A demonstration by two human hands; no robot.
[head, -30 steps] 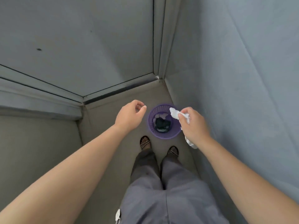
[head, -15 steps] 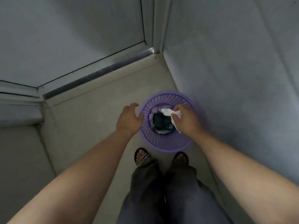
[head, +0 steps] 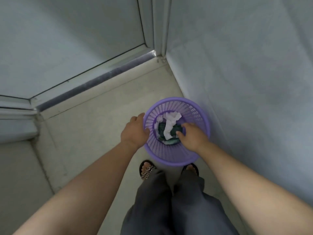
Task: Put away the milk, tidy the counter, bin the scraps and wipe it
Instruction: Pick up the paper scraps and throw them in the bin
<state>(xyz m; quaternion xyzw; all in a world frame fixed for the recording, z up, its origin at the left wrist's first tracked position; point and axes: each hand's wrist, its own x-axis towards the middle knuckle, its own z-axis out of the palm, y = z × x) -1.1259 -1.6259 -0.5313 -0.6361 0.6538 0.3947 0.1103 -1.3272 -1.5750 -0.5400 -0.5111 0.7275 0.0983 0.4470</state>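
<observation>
Scrap: a crumpled white tissue [head: 170, 123] lies loose inside the basket, draped over dark rubbish [head: 177, 131] at the bottom. No hand touches it.
Bin: a purple mesh basket [head: 169, 155] stands upright on the floor with its round rim open to the top.
Right hand: the right hand [head: 193, 138] hovers over the near right part of the opening. Its fingers are spread and relaxed and hold nothing. The fingertips are just beside the tissue but apart from it.
Left hand: the left hand [head: 134, 133] rests against the left rim. The fingers are loosely straight along the outside and the thumb lies across the rim edge. It is not clenched round anything.
Right edge: a plain grey wall [head: 245, 82] runs just beside the basket's right side, with only a thin strip of floor between them.
Far edge: a metal door track [head: 94, 83] crosses the floor diagonally below a pale door panel [head: 67, 39]. It meets the wall at the corner beyond the basket. A band of bare floor separates the basket from the track.
Left edge: a raised ledge [head: 17, 126] bounds the floor well to the left.
Open room: the pale floor [head: 94, 124] is widest to the left of the basket, between the left arm and the track.
Near edge: two sandalled feet, left [head: 147, 169] and right [head: 192, 167], stand just behind the basket's near rim, below grey trousers [head: 169, 209]. The right foot is partly hidden by the rim.
</observation>
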